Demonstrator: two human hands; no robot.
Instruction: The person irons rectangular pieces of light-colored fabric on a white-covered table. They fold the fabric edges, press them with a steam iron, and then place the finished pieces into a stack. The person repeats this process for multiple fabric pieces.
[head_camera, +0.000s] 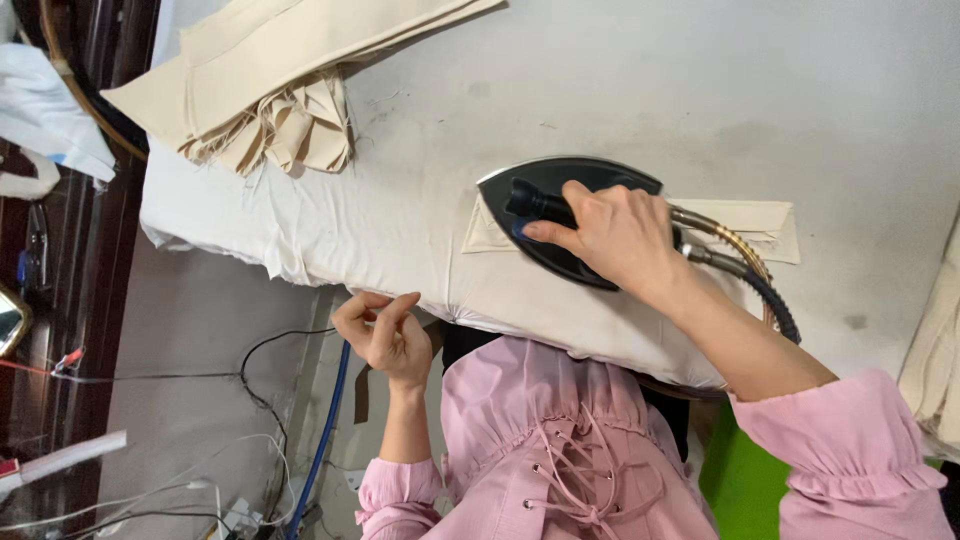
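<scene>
We are gripping the iron's black handle with our right hand (615, 235), fingers wrapped tight, the iron (560, 215) lying directly under the palm. Our left hand (385, 335) is hanging off the counter's (400, 200) near edge, fingers loosely curled and empty. Just beyond the iron, the beige fabric strip (745, 225) is running lengthwise toward the hose end.

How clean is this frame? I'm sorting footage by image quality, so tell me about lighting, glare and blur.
Head view: soft, even light on the white padded board; faint sheen but no harsh glare on the black iron; right hand and left hand sharp, no motion blur; left edge near the dark wood is dim.
</scene>
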